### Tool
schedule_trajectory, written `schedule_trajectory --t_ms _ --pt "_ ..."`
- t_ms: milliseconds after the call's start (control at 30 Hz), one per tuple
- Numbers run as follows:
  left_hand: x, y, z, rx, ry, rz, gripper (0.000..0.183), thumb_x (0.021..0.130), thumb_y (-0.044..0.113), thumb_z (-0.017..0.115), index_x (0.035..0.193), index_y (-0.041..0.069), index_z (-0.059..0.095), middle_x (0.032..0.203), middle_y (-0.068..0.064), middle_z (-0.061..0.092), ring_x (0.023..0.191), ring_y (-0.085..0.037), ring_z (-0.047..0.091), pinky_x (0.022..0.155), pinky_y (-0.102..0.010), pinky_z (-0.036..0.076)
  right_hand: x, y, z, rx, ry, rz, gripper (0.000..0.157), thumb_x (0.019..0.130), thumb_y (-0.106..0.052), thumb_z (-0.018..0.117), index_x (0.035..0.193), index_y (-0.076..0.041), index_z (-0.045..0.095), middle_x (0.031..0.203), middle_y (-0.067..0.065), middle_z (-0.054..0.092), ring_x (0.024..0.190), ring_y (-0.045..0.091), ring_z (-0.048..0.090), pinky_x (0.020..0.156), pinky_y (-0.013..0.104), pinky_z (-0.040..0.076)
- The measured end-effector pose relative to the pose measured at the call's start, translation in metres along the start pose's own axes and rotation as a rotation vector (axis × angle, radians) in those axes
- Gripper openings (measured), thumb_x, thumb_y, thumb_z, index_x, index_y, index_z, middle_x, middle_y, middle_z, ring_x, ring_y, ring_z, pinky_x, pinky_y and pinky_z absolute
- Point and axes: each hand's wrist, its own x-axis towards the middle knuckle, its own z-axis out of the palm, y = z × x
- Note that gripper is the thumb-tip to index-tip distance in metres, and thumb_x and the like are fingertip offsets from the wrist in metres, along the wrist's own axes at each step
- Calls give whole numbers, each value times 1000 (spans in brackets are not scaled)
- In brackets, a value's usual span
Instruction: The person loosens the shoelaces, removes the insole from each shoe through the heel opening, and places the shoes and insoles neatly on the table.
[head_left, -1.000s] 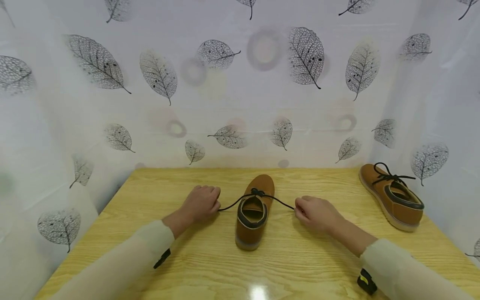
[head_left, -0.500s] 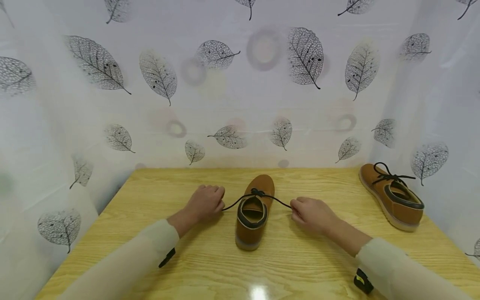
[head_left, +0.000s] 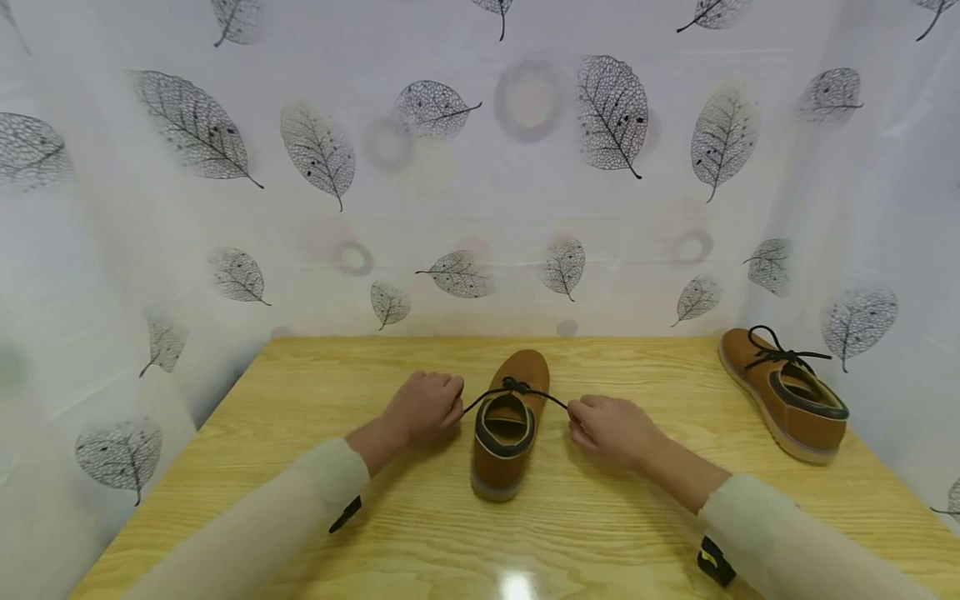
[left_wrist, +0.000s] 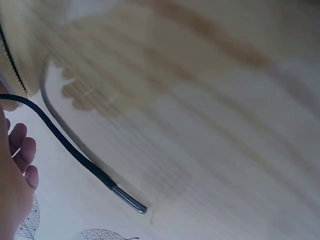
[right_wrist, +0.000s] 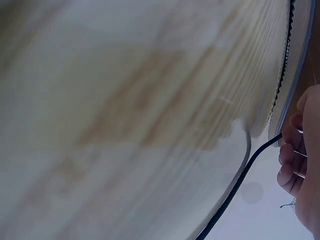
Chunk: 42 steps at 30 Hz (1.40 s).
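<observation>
A brown shoe [head_left: 497,467] stands in the middle, toe pointing away, its black lace crossed in a small knot [head_left: 516,384]. To its left, my left hand [head_left: 423,408] pinches one end of the shoelace [head_left: 480,399]. On the other side, my right hand [head_left: 613,429] pinches the opposite end. Both lace ends run slightly bowed from the knot to the fingers. Past my left fingers, in the left wrist view, the loose lace tail [left_wrist: 75,152] ends in a metal tip [left_wrist: 128,198]. The right wrist view shows another lace tail [right_wrist: 240,182] beyond the right fingers.
A second brown shoe [head_left: 787,400], its black laces tied in a bow, sits at the table's right edge. The wooden table [head_left: 420,542] meets a pale curtain [head_left: 480,200] with leaf prints at the back and sides.
Both hands have moved inward toward the shoe, the left one rightward and the right one leftward. The lace stretches between hands and knot have shortened. Both shoes stayed put.
</observation>
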Motion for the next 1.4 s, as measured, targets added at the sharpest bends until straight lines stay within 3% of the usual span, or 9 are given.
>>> schedule_trajectory --t_ms 167,233,433,600,733,900,1133,1400 --pt "5 6 -1 -184 -53 -118 12 96 21 58 85 15 56 72 4 55 63 -12 51 62 -32 40 4 -3 1 0 0 -4 17 89 -17 65 80 -17 50 68 -9 45 57 4 38 49 21 35" --pt "6 8 0 -214 -48 -130 13 95 21 59 85 14 55 70 4 54 61 -12 48 61 -32 41 5 -5 2 -2 6 -6 16 91 -20 64 82 -17 50 69 -9 45 57 5 39 50 22 35" --pt "8 17 6 -145 38 -58 10 95 21 60 90 12 57 77 1 58 66 -15 54 61 -33 42 10 -10 2 -18 72 -51 12 94 -24 63 97 -14 58 77 -5 53 57 7 45 52 24 41" --pt "11 21 4 -125 141 -18 12 94 21 61 97 9 60 88 -4 63 79 -21 62 68 -39 49 18 -16 4 -9 157 -96 31 93 -24 64 118 -6 60 90 3 61 61 10 51 53 28 47" --pt "12 20 1 -169 157 5 16 95 23 62 104 9 62 96 -5 65 87 -22 63 77 -42 52 25 -21 6 9 207 -107 40 94 -24 62 129 -4 55 102 6 61 66 11 54 53 28 48" --pt "17 24 -1 -210 182 86 25 94 24 61 113 7 63 108 -7 66 100 -24 65 86 -45 52 29 -24 9 15 256 -102 34 99 -21 55 129 -4 53 106 8 60 72 13 59 55 27 50" --pt "28 36 1 -216 203 162 31 94 24 57 119 6 61 112 -8 66 102 -23 64 86 -43 52 31 -23 14 19 315 -105 30 106 -24 44 124 -3 56 103 8 61 74 14 62 55 28 52" --pt "41 52 0 -224 312 137 21 97 20 62 112 5 67 106 -7 69 97 -22 66 83 -39 53 41 -29 15 30 386 -105 27 107 -22 45 113 -4 63 98 6 62 74 13 61 57 27 52"
